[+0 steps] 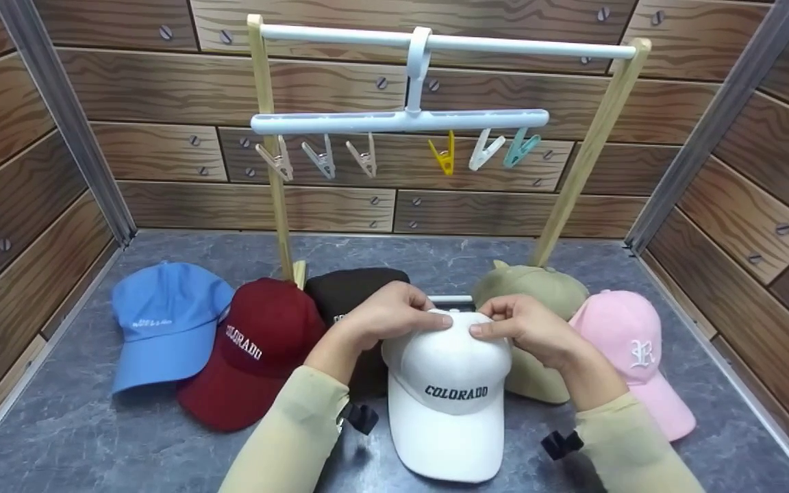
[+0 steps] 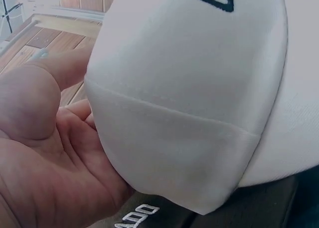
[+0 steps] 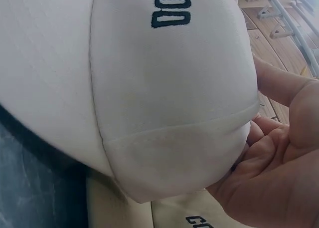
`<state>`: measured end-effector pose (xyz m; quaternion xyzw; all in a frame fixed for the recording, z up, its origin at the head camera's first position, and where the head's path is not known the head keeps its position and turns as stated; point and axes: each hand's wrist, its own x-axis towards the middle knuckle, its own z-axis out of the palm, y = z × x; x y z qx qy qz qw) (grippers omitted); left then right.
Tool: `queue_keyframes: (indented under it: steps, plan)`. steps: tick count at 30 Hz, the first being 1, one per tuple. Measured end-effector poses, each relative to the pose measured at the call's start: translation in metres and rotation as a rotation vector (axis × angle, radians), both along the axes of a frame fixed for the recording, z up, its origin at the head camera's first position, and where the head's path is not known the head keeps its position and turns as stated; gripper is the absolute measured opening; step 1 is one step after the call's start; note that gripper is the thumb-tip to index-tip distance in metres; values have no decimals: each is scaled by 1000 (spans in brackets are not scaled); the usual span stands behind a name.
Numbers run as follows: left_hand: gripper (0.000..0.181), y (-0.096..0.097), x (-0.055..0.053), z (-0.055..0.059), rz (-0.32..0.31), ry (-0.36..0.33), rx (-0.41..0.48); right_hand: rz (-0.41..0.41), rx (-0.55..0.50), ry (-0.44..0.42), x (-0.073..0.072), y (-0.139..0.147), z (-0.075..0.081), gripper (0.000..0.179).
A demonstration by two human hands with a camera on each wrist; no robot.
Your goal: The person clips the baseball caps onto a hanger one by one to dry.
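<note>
A white baseball cap (image 1: 448,363) with dark COLORADO lettering is held up near the middle of the table, its brim pointing toward me. My left hand (image 1: 394,311) pinches the top of its crown on the left, thumb in front and fingers behind. On the crown's other side my right hand (image 1: 528,325) pinches in the same way. Both wrist views show the cap's side panel close up, with the left palm (image 2: 60,153) and the right palm (image 3: 274,163) beside it. The fingertips behind the crown are hidden.
Blue (image 1: 165,322), dark red (image 1: 268,342), black (image 1: 360,284), khaki (image 1: 538,291) and pink caps (image 1: 624,335) lie around it. Behind stands a wooden rack with a white rail (image 1: 524,46). A pale blue hanger (image 1: 367,122) with several clips, including a yellow clip (image 1: 444,157), hangs there.
</note>
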<state>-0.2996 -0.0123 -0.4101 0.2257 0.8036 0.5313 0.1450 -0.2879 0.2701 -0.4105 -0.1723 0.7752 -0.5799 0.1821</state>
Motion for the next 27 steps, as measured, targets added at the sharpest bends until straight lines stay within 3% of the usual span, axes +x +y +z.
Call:
queue_keyframes:
  steps: [12, 27]
  plan:
    - [21, 11, 4, 4, 108, 71, 75, -31, -71, 22, -3, -4, 6, 16]
    - [16, 22, 5, 10, 185, 239, 137, -111, 11, 208, -2, -2, 22, 28]
